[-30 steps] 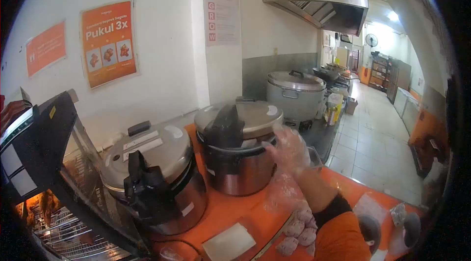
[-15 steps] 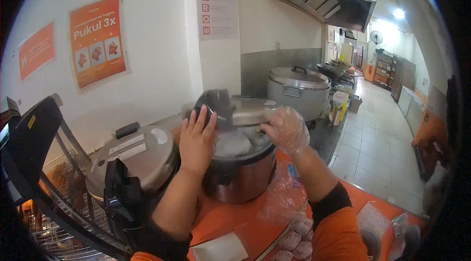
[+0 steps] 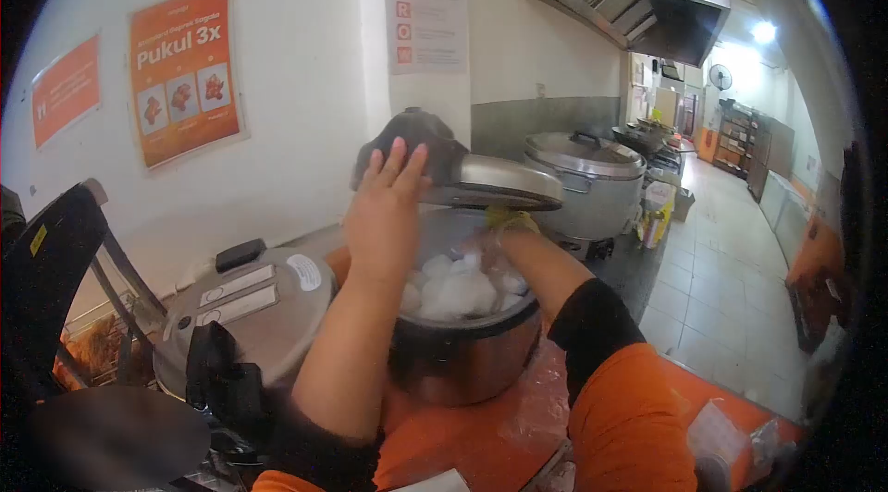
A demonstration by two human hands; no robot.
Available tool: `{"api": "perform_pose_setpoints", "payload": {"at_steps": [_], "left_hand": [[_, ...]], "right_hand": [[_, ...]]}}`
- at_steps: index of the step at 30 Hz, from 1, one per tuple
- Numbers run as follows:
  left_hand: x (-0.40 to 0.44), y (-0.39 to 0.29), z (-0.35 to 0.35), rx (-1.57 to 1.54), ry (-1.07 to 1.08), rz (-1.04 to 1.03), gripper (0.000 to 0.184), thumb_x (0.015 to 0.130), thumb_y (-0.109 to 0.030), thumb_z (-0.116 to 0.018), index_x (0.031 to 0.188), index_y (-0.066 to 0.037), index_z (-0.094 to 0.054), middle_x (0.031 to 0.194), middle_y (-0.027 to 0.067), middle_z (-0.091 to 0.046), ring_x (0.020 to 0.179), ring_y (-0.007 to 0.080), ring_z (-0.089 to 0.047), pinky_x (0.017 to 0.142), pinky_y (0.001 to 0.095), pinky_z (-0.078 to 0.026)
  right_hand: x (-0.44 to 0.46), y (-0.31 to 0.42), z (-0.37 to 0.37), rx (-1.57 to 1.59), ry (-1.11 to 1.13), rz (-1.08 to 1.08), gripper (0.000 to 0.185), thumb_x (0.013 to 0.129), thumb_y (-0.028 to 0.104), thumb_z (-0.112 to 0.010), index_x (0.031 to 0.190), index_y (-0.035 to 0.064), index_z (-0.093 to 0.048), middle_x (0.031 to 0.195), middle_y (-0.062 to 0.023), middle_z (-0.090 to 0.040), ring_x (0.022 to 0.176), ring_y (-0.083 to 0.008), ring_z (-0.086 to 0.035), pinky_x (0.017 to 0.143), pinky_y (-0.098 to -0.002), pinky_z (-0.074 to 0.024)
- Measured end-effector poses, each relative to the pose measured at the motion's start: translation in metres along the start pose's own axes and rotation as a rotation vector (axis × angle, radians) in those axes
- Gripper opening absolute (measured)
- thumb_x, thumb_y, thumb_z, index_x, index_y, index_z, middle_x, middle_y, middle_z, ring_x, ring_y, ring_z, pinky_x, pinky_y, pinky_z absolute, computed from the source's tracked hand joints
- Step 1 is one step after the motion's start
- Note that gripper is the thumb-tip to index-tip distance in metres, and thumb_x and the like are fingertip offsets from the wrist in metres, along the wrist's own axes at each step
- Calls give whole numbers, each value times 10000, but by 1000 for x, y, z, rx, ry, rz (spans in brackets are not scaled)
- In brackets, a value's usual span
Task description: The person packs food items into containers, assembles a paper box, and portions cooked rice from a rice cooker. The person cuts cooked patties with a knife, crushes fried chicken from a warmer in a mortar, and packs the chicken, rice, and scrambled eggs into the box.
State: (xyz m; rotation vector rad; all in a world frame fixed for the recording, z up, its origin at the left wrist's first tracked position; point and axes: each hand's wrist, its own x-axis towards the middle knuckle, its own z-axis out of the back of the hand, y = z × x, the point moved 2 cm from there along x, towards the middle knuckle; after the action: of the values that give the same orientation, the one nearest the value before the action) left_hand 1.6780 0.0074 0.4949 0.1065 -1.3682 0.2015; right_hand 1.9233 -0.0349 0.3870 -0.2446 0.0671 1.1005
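Note:
A dark cooker [image 3: 467, 358] holds several white bundles [image 3: 458, 293], which look wrapped in clear plastic. Its steel lid [image 3: 509, 179] is raised and tilted above the opening. My left hand [image 3: 384, 215], bare, has its fingers spread on the lid's black handle end [image 3: 416, 142] and holds it up. Under the lid, my right hand [image 3: 499, 252] reaches into the cooker in a clear plastic glove, at the right side of the bundles. Its fingers are blurred and partly hidden, so what they hold cannot be made out.
A second cooker with its lid [image 3: 259, 307] closed stands at the left, beside a wire-racked cabinet [image 3: 97, 344]. Behind on the right is a large lidded pot [image 3: 583, 187]. Clear plastic [image 3: 541, 409] lies on the orange counter [image 3: 444, 455]. A blurred patch covers the lower left.
My left hand came into view and onto the lid, which rose from closed to tilted up. My right hand moved from the lid's edge down into the cooker. The white bundles are now exposed.

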Motion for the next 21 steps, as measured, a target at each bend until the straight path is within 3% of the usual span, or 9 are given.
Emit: {"api": "perform_pose_setpoints", "payload": {"at_steps": [2,5,6,11,14,17,20,21], "left_hand": [[-3,1,2,9,-5,9,368,806,-124,-627,1164,-205,-602,1207,95,-575,1113,306,-551,861,377,-497],[-8,0,3,24,8,13,386,801,-119,-633,1174,-208,-594,1217,89,-570,1120,306,-547,856,375,-500],[-9,0,3,-26,-80,-41,311,785,-166,-641,1096,-153,-626,1173,104,-594,1060,362,-567,771,405,-515],[-15,3,0,-14,-39,-12,352,795,-147,-639,1143,-183,-603,1197,99,-581,1083,345,-561,819,389,-507],[-22,0,5,-2,-42,-5,376,790,-144,-651,1157,-201,-600,1199,93,-583,1090,335,-563,831,381,-508],[-38,-4,11,10,-30,-4,373,785,-150,-659,1151,-190,-603,1202,95,-582,1088,340,-564,828,382,-509],[-64,-7,14,-11,17,2,365,800,-158,-630,1162,-155,-588,1222,112,-559,1104,382,-535,839,400,-496],[-75,-7,16,-21,41,8,363,808,-161,-615,1169,-140,-580,1231,120,-549,1111,402,-521,844,410,-490]], "right_hand": [[9,2,-8,31,177,-36,484,697,160,-636,1173,181,-549,1110,-104,-584,1016,-285,-561,836,-402,-474],[1,7,-8,56,253,-54,546,665,145,-660,1194,188,-532,1139,-100,-571,1047,-277,-546,856,-402,-465],[-4,9,-5,67,263,-57,567,655,140,-669,1201,190,-526,1149,-99,-566,1057,-274,-541,862,-402,-461],[-62,-6,26,317,6,-71,663,600,93,-708,1224,188,-505,1198,-88,-542,1098,-263,-520,888,-395,-448],[-87,-33,-1,965,-57,136,686,556,-10,-695,1199,139,-510,1187,-102,-540,1092,-267,-523,890,-367,-458],[-161,3,-16,1429,-120,337,587,605,76,-743,1155,76,-536,1173,-121,-543,1065,-239,-525,936,-389,-421],[-185,26,-68,1654,81,676,691,473,-50,-765,1117,102,-564,1230,-153,-495,1137,-295,-499,937,-376,-447],[-189,44,-77,1627,140,877,672,499,16,-827,1117,115,-583,1273,-166,-468,1146,-337,-488,938,-404,-439]]}}
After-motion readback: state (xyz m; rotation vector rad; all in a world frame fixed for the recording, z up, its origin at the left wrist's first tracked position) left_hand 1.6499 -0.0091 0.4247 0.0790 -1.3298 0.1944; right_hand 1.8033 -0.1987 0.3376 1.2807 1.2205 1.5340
